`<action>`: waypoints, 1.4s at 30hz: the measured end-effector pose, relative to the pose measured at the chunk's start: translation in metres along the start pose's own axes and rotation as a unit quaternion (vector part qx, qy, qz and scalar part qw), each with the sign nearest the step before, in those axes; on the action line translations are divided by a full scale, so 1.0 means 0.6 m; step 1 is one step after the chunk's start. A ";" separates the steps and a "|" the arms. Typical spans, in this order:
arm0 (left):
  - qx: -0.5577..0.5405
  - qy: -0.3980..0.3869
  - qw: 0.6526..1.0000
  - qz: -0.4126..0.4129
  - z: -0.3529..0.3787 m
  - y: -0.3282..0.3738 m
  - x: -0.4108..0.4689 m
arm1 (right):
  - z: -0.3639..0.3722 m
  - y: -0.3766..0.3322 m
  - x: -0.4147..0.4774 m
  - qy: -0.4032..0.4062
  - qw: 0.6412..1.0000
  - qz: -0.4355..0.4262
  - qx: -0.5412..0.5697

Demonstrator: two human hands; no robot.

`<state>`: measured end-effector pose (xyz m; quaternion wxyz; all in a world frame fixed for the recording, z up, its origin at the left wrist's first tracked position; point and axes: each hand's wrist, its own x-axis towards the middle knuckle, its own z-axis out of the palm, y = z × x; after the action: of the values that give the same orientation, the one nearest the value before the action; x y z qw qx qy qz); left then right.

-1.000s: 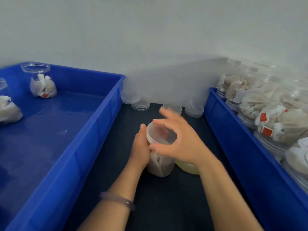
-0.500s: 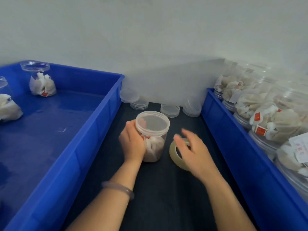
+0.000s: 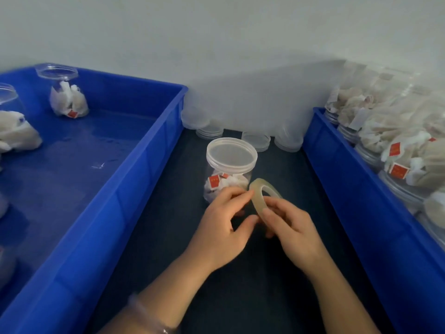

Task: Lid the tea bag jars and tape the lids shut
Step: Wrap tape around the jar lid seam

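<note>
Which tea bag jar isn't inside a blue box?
The lidded jar standing on the dark mat between the left bin and right bin; every other jar sits inside one.

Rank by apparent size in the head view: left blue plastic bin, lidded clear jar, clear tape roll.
Left blue plastic bin
lidded clear jar
clear tape roll, smallest though nearer the camera

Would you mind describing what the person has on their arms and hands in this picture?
Both forearms are bare, with no sleeves showing. The left hand and right hand wear no gloves, and no ring shows on the fingers. The only thing worn is a pale, translucent bangle round the left wrist, blurred near the picture's bottom edge.
</note>
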<state>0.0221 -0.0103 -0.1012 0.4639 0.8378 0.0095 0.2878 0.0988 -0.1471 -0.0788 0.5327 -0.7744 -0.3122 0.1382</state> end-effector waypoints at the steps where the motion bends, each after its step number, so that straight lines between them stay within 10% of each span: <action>1: 0.000 -0.006 1.000 0.008 -0.001 0.000 -0.001 | 0.000 0.000 -0.001 -0.004 1.000 0.003 0.023; 8: 0.075 0.129 0.988 0.037 -0.002 0.001 0.000 | 0.011 0.008 -0.007 -0.045 0.997 -0.056 0.004; 31: -0.065 -0.051 0.990 -0.116 -0.018 0.003 -0.001 | 0.020 0.027 0.005 0.014 0.992 -0.092 -0.081; 42: -0.050 0.022 0.996 -0.069 -0.018 -0.002 0.002 | 0.020 0.024 -0.002 0.045 0.974 -0.153 -0.163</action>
<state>0.0182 -0.0010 -0.0969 0.5241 0.8040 0.0634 0.2737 0.0961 -0.1425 -0.0968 0.4273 -0.7994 -0.4211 -0.0324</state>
